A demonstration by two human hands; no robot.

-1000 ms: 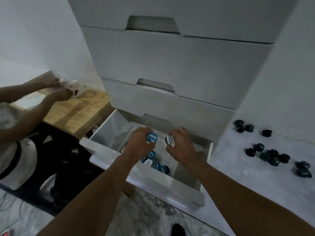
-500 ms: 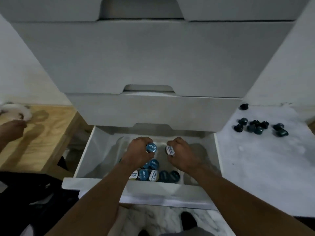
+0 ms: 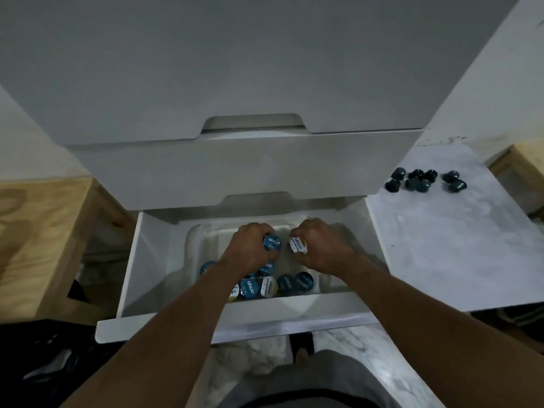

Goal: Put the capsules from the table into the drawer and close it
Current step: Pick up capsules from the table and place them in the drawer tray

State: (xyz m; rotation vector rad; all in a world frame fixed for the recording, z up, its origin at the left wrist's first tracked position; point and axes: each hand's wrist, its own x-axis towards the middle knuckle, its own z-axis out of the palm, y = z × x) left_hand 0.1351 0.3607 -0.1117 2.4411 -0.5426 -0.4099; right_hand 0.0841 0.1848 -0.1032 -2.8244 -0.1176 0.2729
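Hovering over the open drawer [image 3: 132, 260], left hand [image 3: 250, 248] and right hand [image 3: 319, 248] each clutch capsules [image 3: 272, 242], which could bounce past the tray [image 3: 194, 245] if released high, while others [image 3: 424, 180] wait on the table [image 3: 459, 245].

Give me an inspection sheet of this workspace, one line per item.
Surface: pale marbled table right of the drawer unit.
Job's things: dark capsules clustered on the table; more capsules in a clear tray inside the open drawer.
Clutter: nothing seen.
Grippers: left hand closed on a blue-lidded capsule; right hand closed on a white-lidded capsule; both over the tray.
Cables: nothing seen.
Surroundings: closed drawers above; wooden bench on the left.
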